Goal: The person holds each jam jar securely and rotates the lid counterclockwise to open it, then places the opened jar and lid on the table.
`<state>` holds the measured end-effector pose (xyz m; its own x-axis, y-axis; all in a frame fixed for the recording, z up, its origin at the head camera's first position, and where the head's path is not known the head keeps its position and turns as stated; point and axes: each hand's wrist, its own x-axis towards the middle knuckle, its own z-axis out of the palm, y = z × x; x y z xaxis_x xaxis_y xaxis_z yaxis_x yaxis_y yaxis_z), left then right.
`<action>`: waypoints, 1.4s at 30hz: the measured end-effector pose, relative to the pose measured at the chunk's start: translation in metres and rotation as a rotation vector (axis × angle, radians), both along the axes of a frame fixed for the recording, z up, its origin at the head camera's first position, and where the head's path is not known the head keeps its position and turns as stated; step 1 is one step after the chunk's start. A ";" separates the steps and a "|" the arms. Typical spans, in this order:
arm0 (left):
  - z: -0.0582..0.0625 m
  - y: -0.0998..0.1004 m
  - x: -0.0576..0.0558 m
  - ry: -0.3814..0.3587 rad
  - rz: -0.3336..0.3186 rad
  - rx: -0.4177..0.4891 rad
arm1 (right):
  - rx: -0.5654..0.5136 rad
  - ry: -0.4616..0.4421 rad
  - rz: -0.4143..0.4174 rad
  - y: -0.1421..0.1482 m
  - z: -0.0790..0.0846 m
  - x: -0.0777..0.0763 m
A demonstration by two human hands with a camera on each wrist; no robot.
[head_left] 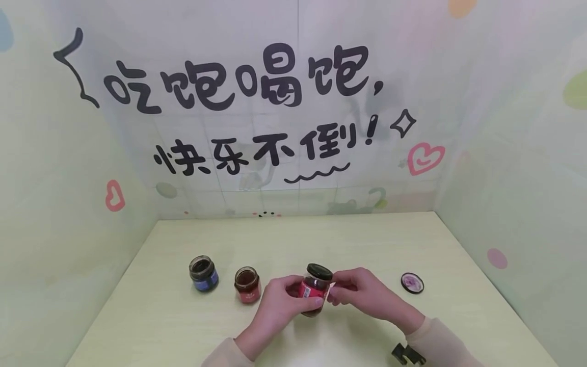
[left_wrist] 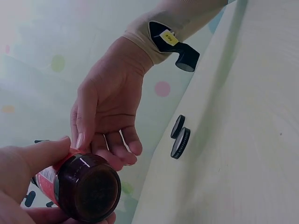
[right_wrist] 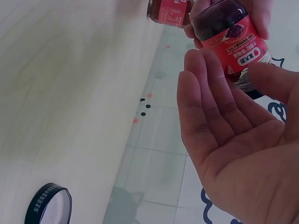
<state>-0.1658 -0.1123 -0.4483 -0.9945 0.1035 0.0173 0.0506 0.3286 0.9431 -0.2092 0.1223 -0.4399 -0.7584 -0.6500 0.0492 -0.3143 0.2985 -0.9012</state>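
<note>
My left hand [head_left: 283,300] grips a glass jar [head_left: 314,290] with a red label and a black lid, its thumb across the front of the label. The jar tilts slightly, lid up, and its dark base faces the left wrist view. My right hand [head_left: 362,293] is at the jar's right side, with fingertips right at the label. In the right wrist view the fingers [right_wrist: 215,100] of that hand are fairly straight and its thumb lies by the jar's neck. Dark contents show through the jar's [left_wrist: 88,186] glass.
Left of my hands stand two lidless jars, one with a blue label [head_left: 204,278] and one with a red label [head_left: 248,291]. A black-rimmed lid [head_left: 412,283] lies inside up on the table's right; the left wrist view shows two lids [left_wrist: 181,143] there. Printed walls surround the pale table [head_left: 183,331].
</note>
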 end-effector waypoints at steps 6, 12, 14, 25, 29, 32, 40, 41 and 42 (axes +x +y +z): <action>-0.001 0.004 0.005 -0.019 0.055 -0.011 | -0.053 -0.050 -0.037 -0.002 0.005 0.004; -0.004 0.008 0.010 0.001 0.074 0.007 | -0.034 -0.022 -0.141 -0.010 0.011 0.006; -0.006 0.009 0.012 0.027 0.076 0.012 | -0.001 0.014 -0.184 -0.013 0.012 0.007; -0.008 0.016 0.022 0.118 0.071 -0.035 | 0.165 0.208 -0.464 -0.034 0.004 0.014; -0.008 0.018 0.025 0.113 0.069 -0.025 | 0.130 0.214 -0.483 -0.037 0.001 0.015; -0.007 0.018 0.025 0.124 0.062 -0.039 | 0.072 0.220 -0.474 -0.037 0.000 0.015; -0.004 0.016 0.027 0.158 0.030 -0.080 | -0.057 0.268 -0.426 -0.035 -0.004 0.016; -0.004 0.017 0.027 0.159 0.028 -0.078 | -0.075 0.267 -0.420 -0.035 -0.005 0.017; -0.003 0.017 0.027 0.161 0.027 -0.075 | -0.092 0.266 -0.414 -0.035 -0.005 0.017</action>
<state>-0.1384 -0.0956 -0.4513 -0.9820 0.0834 0.1694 0.1887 0.4007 0.8966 -0.1926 0.0875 -0.4451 -0.9053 -0.2810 0.3186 -0.4086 0.3702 -0.8343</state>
